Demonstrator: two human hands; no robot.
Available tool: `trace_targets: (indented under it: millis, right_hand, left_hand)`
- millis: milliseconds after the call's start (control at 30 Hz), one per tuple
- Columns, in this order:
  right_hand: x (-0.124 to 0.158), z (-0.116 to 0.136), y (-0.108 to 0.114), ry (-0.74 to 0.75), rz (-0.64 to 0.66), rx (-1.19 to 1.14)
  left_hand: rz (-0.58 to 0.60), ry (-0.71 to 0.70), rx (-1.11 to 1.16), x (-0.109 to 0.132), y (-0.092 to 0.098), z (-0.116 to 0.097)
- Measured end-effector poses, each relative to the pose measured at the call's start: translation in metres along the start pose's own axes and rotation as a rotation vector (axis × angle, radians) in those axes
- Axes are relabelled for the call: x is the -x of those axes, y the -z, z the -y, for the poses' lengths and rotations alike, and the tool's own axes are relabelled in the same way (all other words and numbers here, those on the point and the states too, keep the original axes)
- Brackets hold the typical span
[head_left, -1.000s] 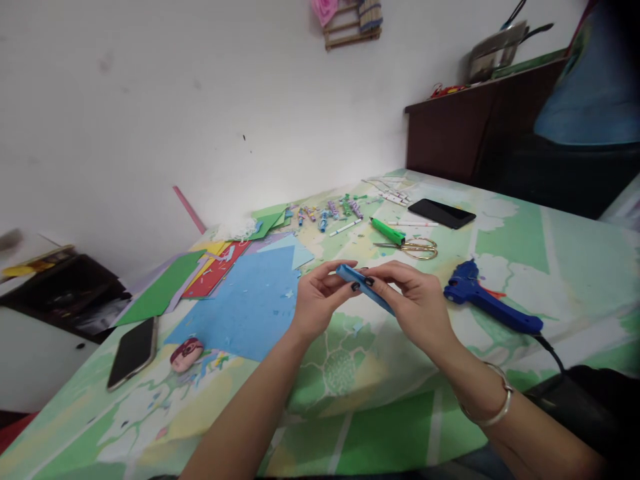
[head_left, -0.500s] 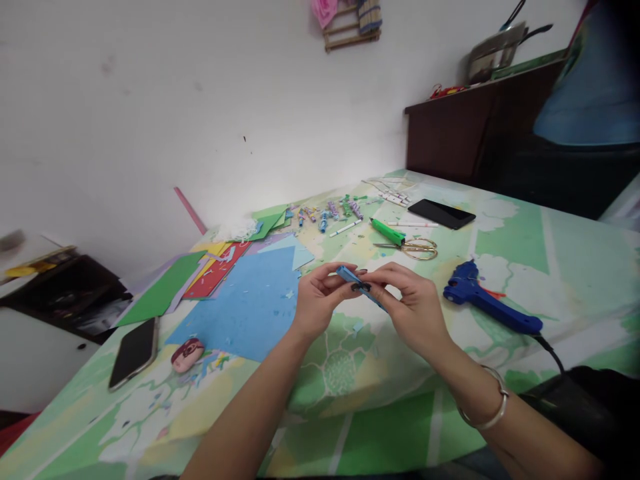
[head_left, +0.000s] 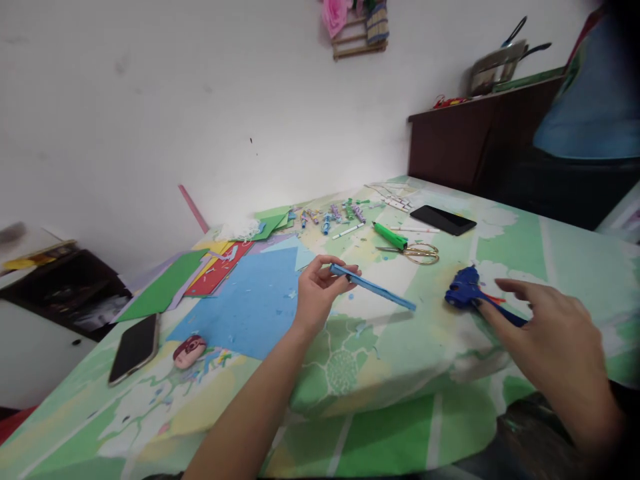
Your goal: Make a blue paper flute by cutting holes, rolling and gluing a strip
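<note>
Between the thumb and fingers of my left hand (head_left: 325, 287) is a narrow folded strip of blue paper (head_left: 383, 291), its far end pointing right and slightly down above the tablecloth. My right hand (head_left: 553, 340) is over the handle of a blue hot glue gun (head_left: 465, 288), thumb and fingers apart. The glue gun lies on the table, its handle partly hidden by the hand; whether they touch I cannot tell. An orange piece shows beside the gun's handle.
Blue paper sheets (head_left: 250, 307), a green sheet (head_left: 167, 283) and a red sheet (head_left: 217, 270) lie left. Gold-handled scissors (head_left: 423, 253), a green cutter (head_left: 390, 235) and a black phone (head_left: 443, 219) lie beyond my hands. Another phone (head_left: 134, 350) and a pink case (head_left: 189, 351) are near left.
My right hand has let go of the blue paper strip and moved right to the glue gun. My left hand still holds the strip, now showing more of its length.
</note>
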State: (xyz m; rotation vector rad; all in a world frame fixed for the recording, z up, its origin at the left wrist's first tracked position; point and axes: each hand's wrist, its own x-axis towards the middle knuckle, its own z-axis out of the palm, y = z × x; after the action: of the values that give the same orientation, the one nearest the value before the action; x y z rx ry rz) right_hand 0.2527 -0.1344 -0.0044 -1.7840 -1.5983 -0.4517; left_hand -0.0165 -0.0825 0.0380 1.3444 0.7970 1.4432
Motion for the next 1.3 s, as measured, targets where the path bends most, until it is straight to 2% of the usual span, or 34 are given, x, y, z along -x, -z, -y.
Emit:
trace_targets:
  millis: [67,167,300,367,500,567,633,767,833,933,1067,1300]
  right_hand:
    - [0.004,-0.022,-0.008,-0.003,0.11,0.192]
    - [0.006,-0.039,-0.022,-0.014,0.233,0.292]
    - [0.001,-0.044,-0.032,0.11,0.252,0.233]
    - [-0.003,-0.044,-0.033,0.138,0.251,0.203]
    - [-0.006,-0.042,-0.025,0.057,0.305,0.106]
    - [-0.005,-0.036,-0.014,-0.04,0.376,-0.044]
    - [-0.001,-0.026,-0.001,-0.137,0.432,-0.288]
    - [0.011,0.011,0.023,-0.266,0.577,-0.938]
    - [0.018,0.032,0.026,-0.37,0.655,-1.124]
    - [0.025,0.056,0.023,-0.434,0.743,-1.148]
    - [0.029,0.073,0.017,-0.355,0.849,-1.06]
    - [0.029,0.086,0.013,-0.261,0.819,-0.915]
  left_hand:
    - [-0.029,-0.002,-0.042,-0.001,0.001,0.002]
    - [-0.05,0.009,-0.188,-0.003,0.004,0.007]
    - [-0.057,0.057,-0.47,0.0,0.015,0.016]
    - [-0.056,0.117,-0.541,0.003,0.02,0.019]
    - [-0.04,0.18,-0.573,0.011,0.024,0.022]
    - [-0.018,0.159,-0.617,0.013,0.023,0.022]
    - [0.005,0.136,-0.661,0.014,0.022,0.021]
    - [0.018,0.136,-0.707,0.014,0.02,0.021]
    - [0.028,0.152,-0.74,0.014,0.02,0.021]
    - [0.038,0.181,-0.786,0.014,0.019,0.021]
    - [0.04,0.219,-0.828,0.015,0.017,0.018]
    - [0.037,0.248,-0.83,0.014,0.017,0.017]
